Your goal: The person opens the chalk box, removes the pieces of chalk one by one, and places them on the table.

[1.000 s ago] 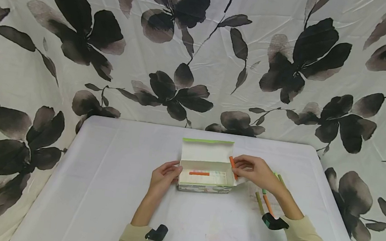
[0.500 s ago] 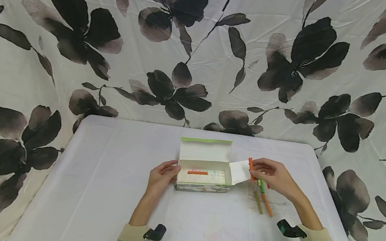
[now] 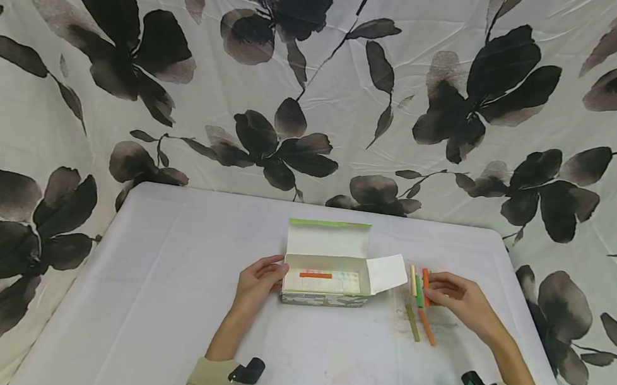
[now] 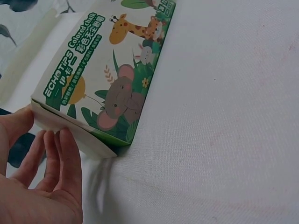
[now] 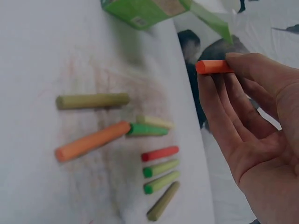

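Observation:
An open chalk box (image 3: 327, 281) with animal print (image 4: 112, 79) lies mid-table, one orange stick (image 3: 315, 275) inside it. My left hand (image 3: 267, 273) rests against the box's left end, fingers (image 4: 63, 158) straight along the end flap. To the right of the box, my right hand (image 3: 436, 289) pinches an orange chalk (image 5: 212, 66) between thumb and fingers, just above the loose sticks. Below it lie an olive stick (image 5: 92, 100), a longer orange stick (image 5: 91, 140), a green stick (image 5: 147, 129) and a cream one (image 5: 155, 122).
More loose chalk lies near the table's right edge: a red stick (image 5: 160, 153), two green ones (image 5: 161, 167) and another olive one (image 5: 162, 207). The box's side flap (image 3: 387, 274) hangs open to the right. A flowered cloth (image 3: 320, 92) hangs behind the white table (image 3: 173, 279).
My right hand has carried the orange chalk rightward from the box's right end to over the loose sticks. The side flap has swung open. The left hand has stayed put.

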Action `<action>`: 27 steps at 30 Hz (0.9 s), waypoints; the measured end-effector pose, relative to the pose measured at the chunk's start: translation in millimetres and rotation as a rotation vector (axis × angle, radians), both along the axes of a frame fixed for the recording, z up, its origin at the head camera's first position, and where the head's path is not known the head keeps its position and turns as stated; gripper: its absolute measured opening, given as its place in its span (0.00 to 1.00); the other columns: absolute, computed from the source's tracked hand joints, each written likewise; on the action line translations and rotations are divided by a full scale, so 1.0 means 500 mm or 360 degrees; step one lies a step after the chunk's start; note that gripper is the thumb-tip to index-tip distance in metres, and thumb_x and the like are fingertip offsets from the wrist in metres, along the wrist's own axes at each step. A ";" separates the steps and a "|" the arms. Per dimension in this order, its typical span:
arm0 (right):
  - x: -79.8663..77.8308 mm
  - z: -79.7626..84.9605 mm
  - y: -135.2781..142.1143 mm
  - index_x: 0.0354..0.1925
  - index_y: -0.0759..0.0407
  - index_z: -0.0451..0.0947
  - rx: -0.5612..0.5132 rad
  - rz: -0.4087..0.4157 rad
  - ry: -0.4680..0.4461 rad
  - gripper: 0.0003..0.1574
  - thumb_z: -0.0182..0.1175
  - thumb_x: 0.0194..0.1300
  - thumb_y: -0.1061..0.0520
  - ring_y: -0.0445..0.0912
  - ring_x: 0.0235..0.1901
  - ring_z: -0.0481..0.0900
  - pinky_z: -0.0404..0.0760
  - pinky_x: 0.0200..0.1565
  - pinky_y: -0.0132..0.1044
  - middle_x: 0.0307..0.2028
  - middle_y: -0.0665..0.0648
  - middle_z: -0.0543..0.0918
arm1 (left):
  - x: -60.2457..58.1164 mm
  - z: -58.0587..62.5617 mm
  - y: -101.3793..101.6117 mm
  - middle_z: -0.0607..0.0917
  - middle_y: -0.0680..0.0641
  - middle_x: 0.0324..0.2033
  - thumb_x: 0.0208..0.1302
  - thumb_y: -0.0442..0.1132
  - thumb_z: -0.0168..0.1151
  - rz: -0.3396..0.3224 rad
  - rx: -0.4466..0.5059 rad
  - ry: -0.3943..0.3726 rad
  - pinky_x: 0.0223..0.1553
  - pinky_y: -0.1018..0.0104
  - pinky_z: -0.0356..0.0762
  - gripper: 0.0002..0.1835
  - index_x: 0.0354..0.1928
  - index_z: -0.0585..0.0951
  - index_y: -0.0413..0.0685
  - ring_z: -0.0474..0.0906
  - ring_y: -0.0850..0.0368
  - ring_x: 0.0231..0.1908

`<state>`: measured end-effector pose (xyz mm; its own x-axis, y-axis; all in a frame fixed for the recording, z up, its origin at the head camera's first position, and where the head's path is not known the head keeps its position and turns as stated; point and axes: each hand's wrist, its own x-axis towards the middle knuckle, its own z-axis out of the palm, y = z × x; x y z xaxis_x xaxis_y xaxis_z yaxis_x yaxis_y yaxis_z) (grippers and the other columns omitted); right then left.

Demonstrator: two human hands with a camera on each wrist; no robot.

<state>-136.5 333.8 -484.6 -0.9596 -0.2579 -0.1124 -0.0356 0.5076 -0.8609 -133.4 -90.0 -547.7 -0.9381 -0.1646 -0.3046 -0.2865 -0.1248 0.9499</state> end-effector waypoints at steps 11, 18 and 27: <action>0.029 -0.055 0.044 0.62 0.74 0.75 0.0064 -0.0065 -0.0076 0.29 0.67 0.71 0.56 0.36 0.44 0.82 0.82 0.44 0.30 0.52 0.67 0.85 | -0.002 0.004 -0.003 0.85 0.46 0.43 0.67 0.38 0.71 -0.0032 0.0005 -0.0015 0.41 0.65 0.84 0.24 0.62 0.80 0.38 0.83 0.47 0.44; 0.045 -0.092 0.063 0.60 0.76 0.75 0.0015 -0.0040 -0.0134 0.28 0.67 0.70 0.58 0.39 0.40 0.84 0.83 0.41 0.31 0.44 0.65 0.86 | -0.002 0.009 -0.002 0.85 0.45 0.43 0.67 0.37 0.71 -0.0026 0.0007 -0.0021 0.41 0.65 0.84 0.23 0.62 0.81 0.38 0.83 0.46 0.44; 0.060 -0.113 0.058 0.54 0.74 0.79 0.0210 -0.0075 -0.0105 0.23 0.69 0.68 0.59 0.43 0.37 0.85 0.82 0.34 0.34 0.41 0.60 0.87 | 0.001 0.011 -0.003 0.85 0.46 0.42 0.67 0.38 0.71 -0.0031 0.0029 -0.0009 0.40 0.66 0.83 0.24 0.62 0.81 0.38 0.83 0.52 0.41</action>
<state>-106.4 362.9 -541.0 -0.9598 -0.1914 -0.2055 0.0455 0.6161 -0.7863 -133.0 -91.6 -542.4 -0.9394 -0.1407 -0.3126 -0.2943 -0.1366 0.9459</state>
